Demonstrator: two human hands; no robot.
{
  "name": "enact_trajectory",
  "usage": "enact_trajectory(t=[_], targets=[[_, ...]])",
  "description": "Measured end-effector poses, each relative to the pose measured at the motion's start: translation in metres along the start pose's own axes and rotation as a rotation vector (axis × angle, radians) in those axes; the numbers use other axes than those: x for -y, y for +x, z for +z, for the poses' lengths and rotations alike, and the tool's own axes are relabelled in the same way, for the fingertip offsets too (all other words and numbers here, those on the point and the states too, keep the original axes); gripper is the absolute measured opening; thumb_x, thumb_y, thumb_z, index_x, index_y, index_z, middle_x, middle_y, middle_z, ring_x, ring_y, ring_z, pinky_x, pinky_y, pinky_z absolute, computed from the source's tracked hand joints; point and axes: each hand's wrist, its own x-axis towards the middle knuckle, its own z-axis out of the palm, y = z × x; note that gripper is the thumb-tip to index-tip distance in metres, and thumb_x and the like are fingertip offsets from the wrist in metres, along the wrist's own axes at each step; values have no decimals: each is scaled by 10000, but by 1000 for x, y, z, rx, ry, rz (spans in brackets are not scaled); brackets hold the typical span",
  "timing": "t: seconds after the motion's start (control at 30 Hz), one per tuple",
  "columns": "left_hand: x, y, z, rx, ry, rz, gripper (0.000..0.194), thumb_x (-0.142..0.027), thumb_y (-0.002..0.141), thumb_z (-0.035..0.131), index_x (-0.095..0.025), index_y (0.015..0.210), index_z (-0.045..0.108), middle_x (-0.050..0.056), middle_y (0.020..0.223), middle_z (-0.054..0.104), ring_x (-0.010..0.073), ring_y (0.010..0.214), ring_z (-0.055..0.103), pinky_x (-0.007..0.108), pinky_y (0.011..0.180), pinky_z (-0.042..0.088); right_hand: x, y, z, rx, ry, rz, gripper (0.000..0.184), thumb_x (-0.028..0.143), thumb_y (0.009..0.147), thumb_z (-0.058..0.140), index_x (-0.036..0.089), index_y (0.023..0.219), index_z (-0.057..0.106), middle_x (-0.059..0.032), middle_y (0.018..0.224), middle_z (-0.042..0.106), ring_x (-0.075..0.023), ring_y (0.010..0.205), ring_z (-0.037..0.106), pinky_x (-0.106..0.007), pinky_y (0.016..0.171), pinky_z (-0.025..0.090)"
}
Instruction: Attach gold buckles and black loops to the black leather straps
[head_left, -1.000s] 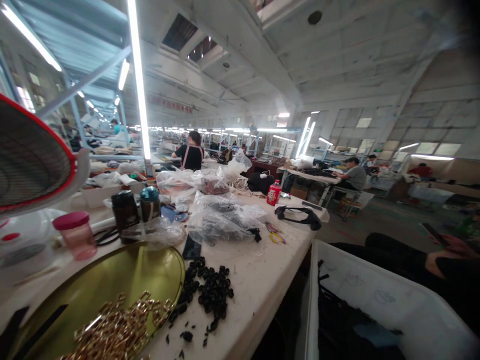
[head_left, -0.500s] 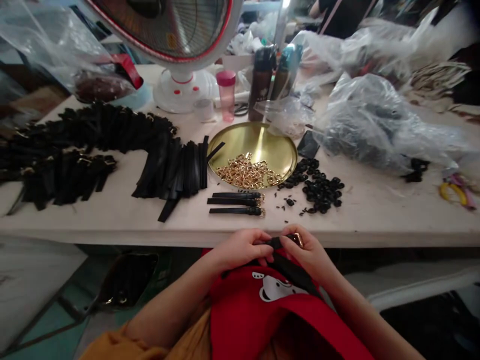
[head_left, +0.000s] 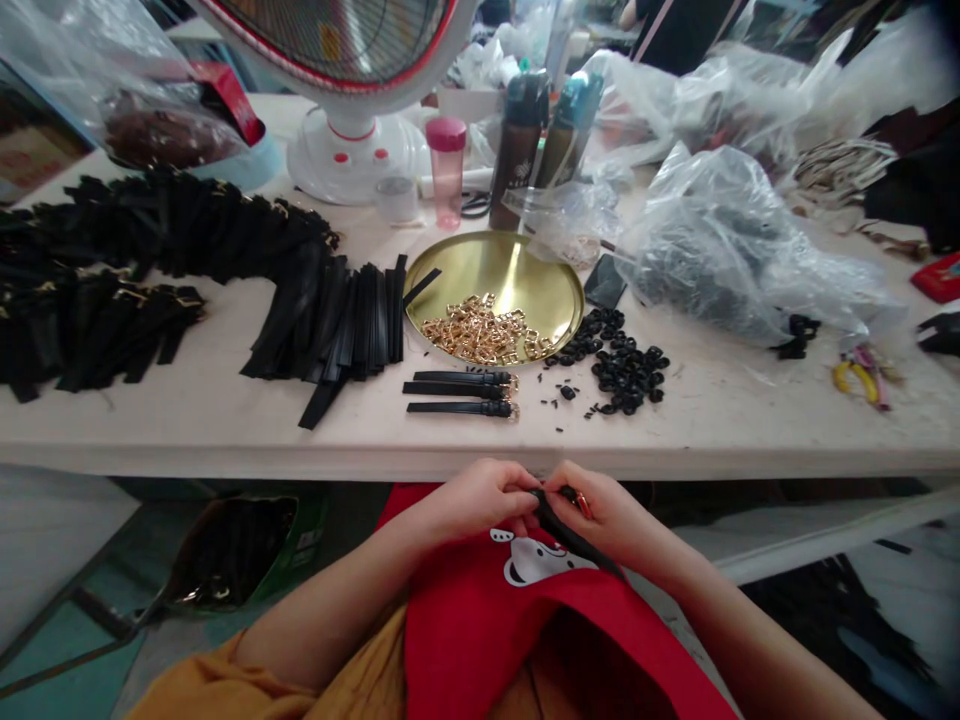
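Observation:
Just below the table's front edge, my left hand (head_left: 501, 498) and my right hand (head_left: 589, 505) meet over a red apron (head_left: 465, 600). Between their fingertips is a black strap (head_left: 574, 540) that trails down to the right, with a gold buckle (head_left: 580, 503) partly hidden in my right fingers. Both hands are closed on this strap. Three finished-looking buckled straps (head_left: 459, 391) lie side by side on the table in front. Behind them a round gold tray (head_left: 480, 262) holds a heap of small gold buckles (head_left: 484, 335). Black loops (head_left: 630, 375) are piled right of the tray.
Bundles of black straps (head_left: 330, 325) cover the left of the white table (head_left: 225, 435). A fan (head_left: 352, 165), a pink-lidded cup (head_left: 448, 175) and dark bottles (head_left: 517, 150) stand behind. Plastic bags (head_left: 735, 250) and yellow-handled pliers (head_left: 861, 380) lie at right.
My right hand has turned and closed further over the buckle, so less of it shows. The strap now hangs more steeply below my fingers. The view has shifted slightly right.

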Motion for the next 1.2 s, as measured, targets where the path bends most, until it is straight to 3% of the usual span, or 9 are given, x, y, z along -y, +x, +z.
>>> enact_trajectory(t=[0.2, 0.43, 0.63, 0.73, 0.87, 0.93, 1.1, 1.2], targets=[[-1, -7, 4, 80, -14, -8, 209, -162, 750, 476, -113, 910, 601, 21, 742, 633, 106, 601, 566, 233, 623, 466, -11, -7, 5, 116, 327, 89, 106, 295, 818, 470, 198, 778, 483, 39, 632, 506, -100, 560, 447, -210, 518, 344], [5, -8, 10, 101, -41, -49, 253, -128, 759, 431, -126, 967, 576, 6, 706, 605, 85, 531, 533, 223, 584, 467, -13, -9, 8, 243, 330, 77, 92, 268, 806, 493, 188, 765, 512, 25, 666, 485, -96, 580, 422, -209, 521, 339], [9, -10, 2, 94, -12, 85, 449, -92, 735, 417, -155, 1175, 477, 41, 898, 615, 97, 638, 564, 230, 637, 464, -13, -8, 19, 71, 587, 209, 202, 388, 791, 483, 196, 754, 434, 39, 594, 477, -93, 523, 439, -218, 493, 358], [13, -9, 0, 76, 2, 112, 523, -88, 712, 452, -158, 1230, 425, 43, 905, 621, 93, 623, 549, 213, 596, 445, -11, -6, 27, -21, 601, 265, 219, 406, 758, 500, 203, 740, 419, 49, 554, 475, -88, 474, 429, -212, 448, 342], [22, -4, 8, -115, 49, 118, 427, -142, 712, 503, -126, 1139, 503, 60, 918, 639, 137, 752, 584, 233, 668, 445, -11, -5, 36, -183, 492, 270, 183, 368, 732, 510, 207, 711, 425, 57, 549, 437, -84, 463, 400, -208, 430, 323], [26, -2, 11, -170, 42, 98, 401, -176, 709, 530, -114, 1104, 514, 74, 940, 643, 154, 811, 593, 246, 706, 448, -14, -6, 39, -191, 440, 255, 161, 349, 738, 502, 208, 706, 431, 59, 551, 419, -85, 464, 390, -211, 433, 320], [37, -3, 10, -61, -56, -110, 295, -215, 679, 565, -110, 950, 512, 35, 718, 658, 96, 514, 551, 210, 501, 421, -23, -12, 45, -40, 415, 192, 139, 333, 770, 486, 203, 730, 458, 44, 584, 455, -97, 504, 417, -219, 463, 345], [43, -7, 10, -17, -155, -175, 167, -218, 672, 571, -117, 789, 506, 32, 662, 649, 75, 467, 526, 203, 492, 414, -26, -14, 48, 6, 390, 148, 130, 323, 782, 484, 199, 742, 480, 40, 591, 465, -96, 515, 415, -219, 477, 345]])
